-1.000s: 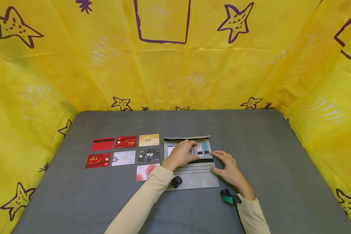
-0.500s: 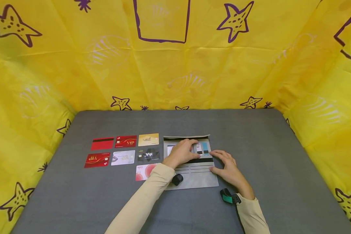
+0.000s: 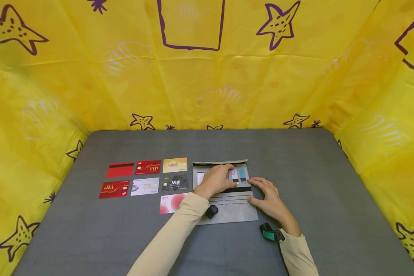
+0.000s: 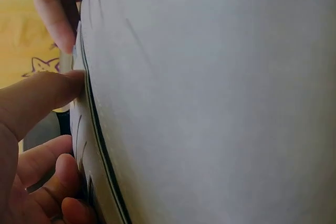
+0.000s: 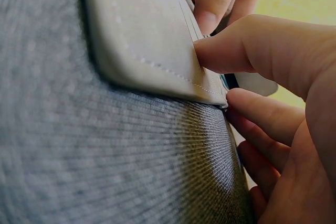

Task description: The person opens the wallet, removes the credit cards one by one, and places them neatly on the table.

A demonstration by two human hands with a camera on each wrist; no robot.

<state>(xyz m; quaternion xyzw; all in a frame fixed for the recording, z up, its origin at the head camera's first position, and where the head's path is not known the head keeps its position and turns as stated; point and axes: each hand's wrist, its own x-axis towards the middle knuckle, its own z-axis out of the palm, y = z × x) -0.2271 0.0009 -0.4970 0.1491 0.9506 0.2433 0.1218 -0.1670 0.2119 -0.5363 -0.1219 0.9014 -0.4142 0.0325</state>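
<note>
In the head view a grey wallet (image 3: 227, 214) lies unfolded on the table, its upper part with windowed pockets and its lower part with rows of slots. My left hand (image 3: 215, 180) reaches over the upper part, thumb and index finger bent around a blue-and-white card (image 3: 242, 176) in the right pocket. Its palm hides the middle of the wallet. My right hand (image 3: 270, 197) holds the wallet's right edge. In the right wrist view its thumb (image 5: 226, 51) lies on the wallet's face while the fingers (image 5: 262, 114) bend at the border.
Left of the wallet several cards lie in rows: a red striped card (image 3: 120, 170), red VIP cards (image 3: 148, 167), a gold card (image 3: 175, 165), a silver card (image 3: 145, 186), a black Vip card (image 3: 175, 183) and a pink card (image 3: 170, 203). Yellow patterned cloth (image 3: 207, 84) surrounds the table (image 3: 89, 237).
My left hand and forearm have shifted slightly to the right over the wallet. My right hand stays at the wallet's right edge, and the loose cards lie as before.
</note>
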